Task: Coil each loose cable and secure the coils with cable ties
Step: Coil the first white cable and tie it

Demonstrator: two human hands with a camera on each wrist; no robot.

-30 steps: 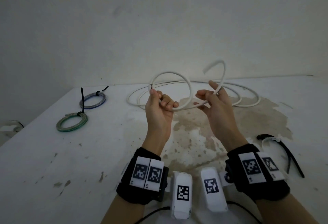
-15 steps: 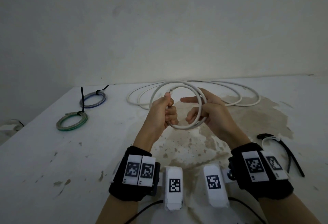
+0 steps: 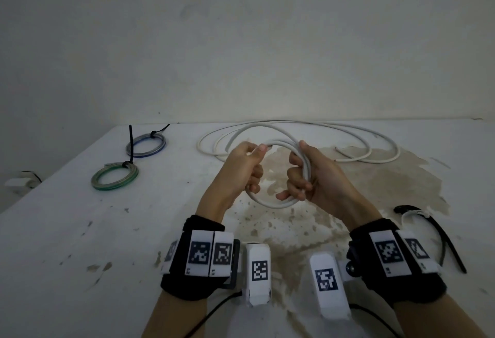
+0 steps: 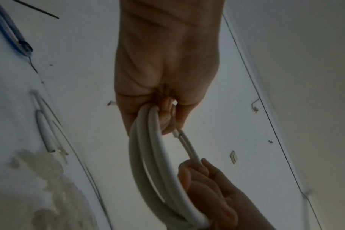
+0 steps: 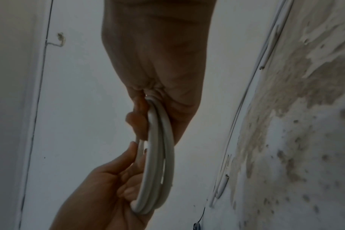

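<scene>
we hold the white cable (image 3: 270,202) coil above the surface (image 3: 80,230), left grip (image 3: 242,168) curled round its 9 o'clock side, right grip (image 3: 310,176) round 3 o'clock, so the loops stay stacked for tying.

Bare table (image 3: 67,230) lies open front-left; loose white cable (image 3: 348,134) loops behind, tied coils (image 3: 115,176) far left, cable ties (image 3: 442,230) right.

Cable (image 3: 270,205): white, plain. 
Second cable (image 3: 385,159) on the bench: white. 
Coil (image 3: 146,145): blue and grey, black tie. 
Coil (image 3: 114,178): green with pale stripes, black tie. 
Loose ties (image 3: 444,235): black, one white. 
Bench (image 3: 67,244): white, brown stain patches and specks. 
Wristbands (image 3: 203,260): black, bearing white tags with black square-pattern codes.
</scene>
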